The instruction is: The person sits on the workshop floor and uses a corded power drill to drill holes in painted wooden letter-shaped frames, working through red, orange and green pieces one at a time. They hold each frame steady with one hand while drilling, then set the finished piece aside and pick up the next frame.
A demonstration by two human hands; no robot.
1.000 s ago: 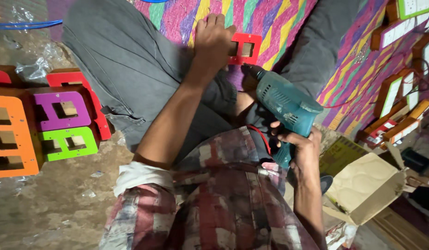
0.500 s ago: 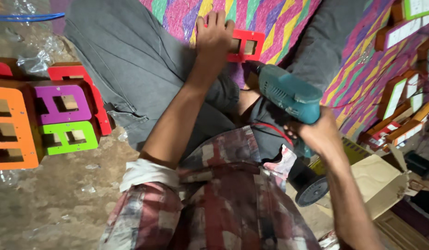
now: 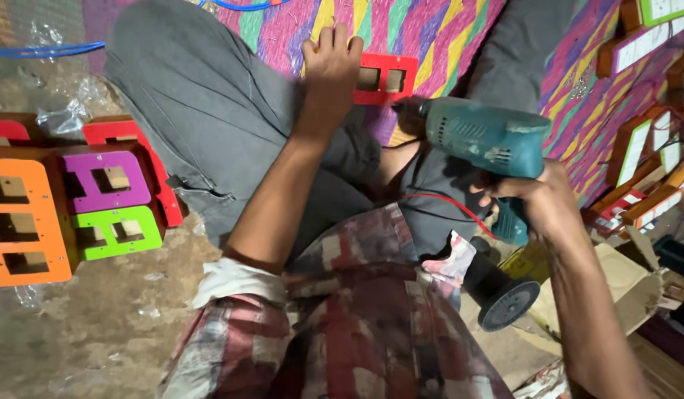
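Note:
My left hand [image 3: 329,70] presses down on the left end of a small red panel [image 3: 390,79] with two rectangular cut-outs, lying on a colourful woven mat [image 3: 438,33]. My right hand [image 3: 534,198] grips the handle of a teal electric drill [image 3: 484,139]. The drill's nose points left, close to the red panel's lower edge. My grey-trousered legs [image 3: 209,111] are folded beneath both arms.
Stacked cut-out panels sit at the left on the concrete floor: orange [image 3: 24,222], purple [image 3: 105,181], green [image 3: 117,233] and red [image 3: 124,133]. Wooden boxes with white fronts [image 3: 637,148] line the right. A black round tool [image 3: 504,299] and cardboard [image 3: 615,288] lie beside my right arm.
The drill has risen and swung toward the red panel. My left hand has stayed on the panel's end.

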